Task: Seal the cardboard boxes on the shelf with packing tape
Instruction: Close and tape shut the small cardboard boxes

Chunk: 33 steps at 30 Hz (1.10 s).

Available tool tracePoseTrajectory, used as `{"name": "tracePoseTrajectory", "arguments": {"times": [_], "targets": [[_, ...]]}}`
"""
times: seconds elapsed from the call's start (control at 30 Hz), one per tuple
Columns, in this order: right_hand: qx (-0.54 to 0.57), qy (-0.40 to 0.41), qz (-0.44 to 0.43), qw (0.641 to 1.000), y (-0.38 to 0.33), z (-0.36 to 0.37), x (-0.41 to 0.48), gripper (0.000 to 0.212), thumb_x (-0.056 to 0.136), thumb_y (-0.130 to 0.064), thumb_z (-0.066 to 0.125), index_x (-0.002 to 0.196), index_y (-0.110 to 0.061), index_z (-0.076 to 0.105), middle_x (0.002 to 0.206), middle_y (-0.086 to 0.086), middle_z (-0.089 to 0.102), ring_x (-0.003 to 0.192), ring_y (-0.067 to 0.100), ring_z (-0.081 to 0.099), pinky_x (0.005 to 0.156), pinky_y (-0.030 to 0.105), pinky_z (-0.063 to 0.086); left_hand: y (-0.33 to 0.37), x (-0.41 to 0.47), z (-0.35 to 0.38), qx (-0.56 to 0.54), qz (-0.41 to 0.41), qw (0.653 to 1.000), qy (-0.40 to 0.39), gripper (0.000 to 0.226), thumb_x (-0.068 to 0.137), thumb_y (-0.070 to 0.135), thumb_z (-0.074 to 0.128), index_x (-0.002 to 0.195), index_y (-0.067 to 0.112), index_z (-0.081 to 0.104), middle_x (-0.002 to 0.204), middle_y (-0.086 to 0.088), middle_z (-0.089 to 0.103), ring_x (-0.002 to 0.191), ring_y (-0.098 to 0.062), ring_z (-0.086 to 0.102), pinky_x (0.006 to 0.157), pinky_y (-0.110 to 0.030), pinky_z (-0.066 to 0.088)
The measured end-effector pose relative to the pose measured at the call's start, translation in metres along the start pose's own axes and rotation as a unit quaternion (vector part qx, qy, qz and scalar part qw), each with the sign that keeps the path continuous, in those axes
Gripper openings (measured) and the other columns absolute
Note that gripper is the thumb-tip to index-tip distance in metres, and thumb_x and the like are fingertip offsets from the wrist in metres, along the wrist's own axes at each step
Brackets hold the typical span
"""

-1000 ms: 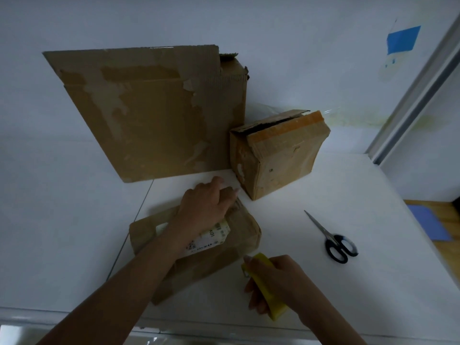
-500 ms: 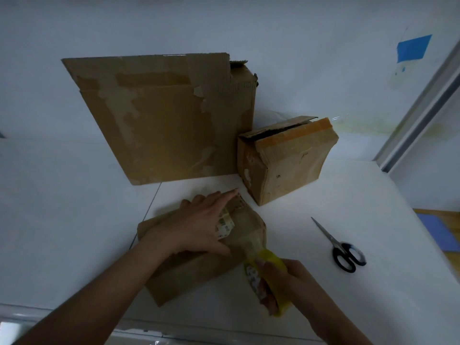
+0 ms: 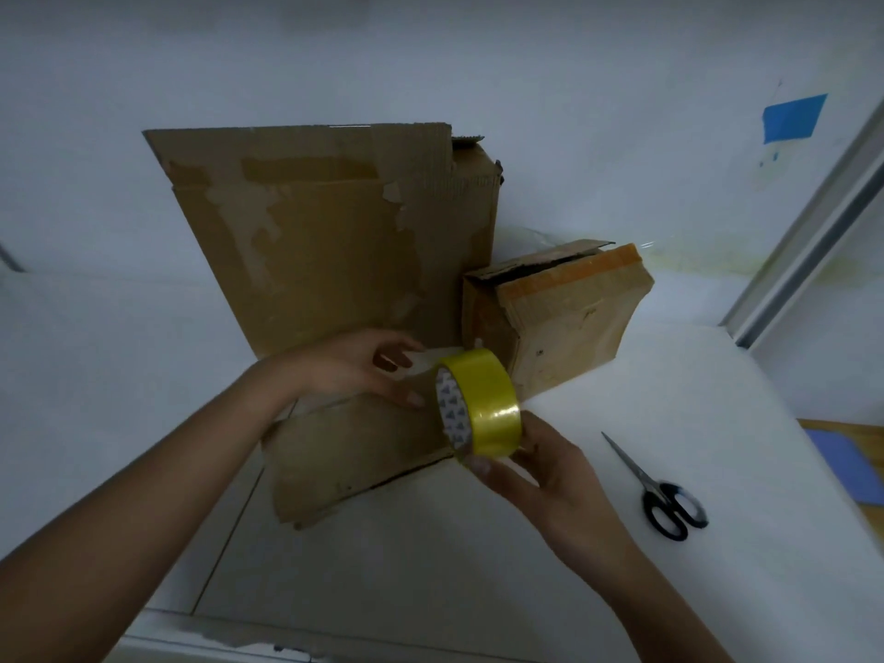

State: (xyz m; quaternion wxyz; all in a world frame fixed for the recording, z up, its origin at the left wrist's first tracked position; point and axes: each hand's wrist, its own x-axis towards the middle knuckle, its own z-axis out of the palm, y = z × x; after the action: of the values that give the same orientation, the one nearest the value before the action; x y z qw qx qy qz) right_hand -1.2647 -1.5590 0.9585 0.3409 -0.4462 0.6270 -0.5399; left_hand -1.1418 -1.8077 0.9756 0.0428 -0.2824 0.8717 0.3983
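A yellow roll of packing tape [image 3: 480,404] is held up in front of me by my right hand [image 3: 540,471], fingers curled under it. My left hand [image 3: 356,368] reaches toward the roll's upper left, thumb and fingers close together at what looks like a pale strip of tape; the contact is blurred. Beneath both hands a flat, worn cardboard box [image 3: 354,457] lies on the white shelf [image 3: 622,590]. A large cardboard box [image 3: 330,241] stands against the wall behind. A smaller box [image 3: 564,318] with a raised flap sits to its right.
Black-handled scissors [image 3: 657,490] lie on the shelf to the right of my right hand. A metal frame [image 3: 808,232] rises at the right edge, with a blue mat [image 3: 846,466] on the floor below. Blue tape [image 3: 791,117] is stuck on the wall.
My right hand has lifted the tape roll from the flat box's corner up in front of me. My left hand has left the flat box's top and moved to the roll.
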Motion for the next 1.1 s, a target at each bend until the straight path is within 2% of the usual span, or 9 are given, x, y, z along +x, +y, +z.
{"name": "tracePoseTrajectory", "arguments": {"times": [0.1,0.2,0.27,0.33,0.43,0.57,0.73,0.9,1.1], "targets": [[-0.062,0.025,-0.029,0.997,0.005,0.006,0.014,0.032,0.079,-0.046,0.066,0.110,-0.039,0.062,0.105,-0.026,0.068,0.103,-0.008,0.061,0.084,0.005,0.043,0.008,-0.012,0.008,0.086,0.049,0.987,0.128,0.051,0.077,0.035,0.083,0.123,0.030,0.062,0.112,0.009,0.068,0.100,-0.006,0.064,0.087,-0.028,0.054],[-0.069,0.042,-0.040,0.996,0.003,0.012,0.029,0.021,0.083,-0.045,0.063,0.102,-0.039,0.061,0.095,-0.027,0.068,0.093,-0.008,0.062,0.076,0.005,0.044,0.018,-0.026,0.031,0.246,0.054,0.949,0.188,0.041,0.089,0.042,0.066,0.127,0.032,0.058,0.114,0.004,0.070,0.101,-0.016,0.066,0.080,-0.031,0.052],[-0.072,0.051,-0.042,0.995,0.003,0.015,0.038,0.018,0.083,-0.047,0.063,0.096,-0.035,0.063,0.089,-0.018,0.069,0.086,-0.001,0.065,0.070,0.014,0.049,0.021,-0.032,0.044,0.261,0.030,0.945,0.193,0.054,0.087,0.055,0.063,0.135,0.033,0.051,0.123,0.005,0.065,0.109,-0.017,0.062,0.081,-0.027,0.046],[-0.069,0.053,-0.034,0.996,0.002,0.016,0.045,0.025,0.082,-0.049,0.063,0.097,-0.029,0.065,0.090,-0.008,0.071,0.085,0.005,0.066,0.072,0.024,0.051,0.016,-0.034,0.054,0.244,0.028,0.949,0.196,0.078,0.079,0.070,0.062,0.144,0.033,0.039,0.136,0.007,0.057,0.121,-0.015,0.055,0.096,-0.031,0.041],[-0.058,0.036,-0.022,0.997,0.001,0.015,0.053,0.027,0.086,-0.044,0.066,0.101,-0.021,0.068,0.091,-0.001,0.072,0.085,0.007,0.067,0.071,0.023,0.050,-0.001,-0.030,0.062,0.254,0.033,0.943,0.212,0.102,0.072,0.083,0.048,0.153,0.026,0.025,0.149,0.002,0.048,0.136,-0.015,0.044,0.116,-0.041,0.027],[-0.070,0.032,-0.031,0.997,0.002,0.010,0.057,0.037,0.083,-0.051,0.065,0.096,-0.017,0.070,0.088,0.004,0.072,0.083,0.016,0.067,0.067,0.027,0.048,-0.013,-0.024,0.069,0.276,0.036,0.928,0.249,0.106,0.071,0.084,0.031,0.152,0.018,0.033,0.149,-0.003,0.049,0.137,-0.019,0.045,0.116,-0.044,0.026],[-0.058,0.038,-0.020,0.997,0.000,0.005,0.050,0.020,0.084,-0.043,0.064,0.091,-0.025,0.071,0.081,-0.009,0.073,0.073,0.001,0.066,0.062,0.012,0.044,-0.012,-0.028,0.076,0.319,0.052,0.902,0.287,0.105,0.068,0.082,0.038,0.148,0.014,0.041,0.146,-0.004,0.053,0.133,-0.020,0.051,0.111,-0.050,0.035],[-0.026,0.031,-0.002,0.999,-0.003,-0.001,0.047,0.013,0.087,-0.038,0.065,0.095,-0.029,0.072,0.088,-0.012,0.075,0.082,0.001,0.068,0.068,0.010,0.048,-0.015,-0.022,0.085,0.412,0.041,0.853,0.318,0.105,0.060,0.076,0.075,0.138,0.008,0.055,0.135,-0.007,0.063,0.121,-0.021,0.062,0.095,-0.054,0.050],[-0.060,0.033,0.015,0.998,-0.008,0.000,0.041,0.015,0.087,-0.040,0.065,0.086,-0.025,0.070,0.067,-0.015,0.067,0.063,-0.003,0.060,0.057,0.010,0.041,-0.015,-0.022,0.089,0.415,0.030,0.848,0.327,0.102,0.064,0.076,0.072,0.139,0.010,0.055,0.136,-0.004,0.062,0.118,-0.022,0.064,0.092,-0.051,0.053]]}}
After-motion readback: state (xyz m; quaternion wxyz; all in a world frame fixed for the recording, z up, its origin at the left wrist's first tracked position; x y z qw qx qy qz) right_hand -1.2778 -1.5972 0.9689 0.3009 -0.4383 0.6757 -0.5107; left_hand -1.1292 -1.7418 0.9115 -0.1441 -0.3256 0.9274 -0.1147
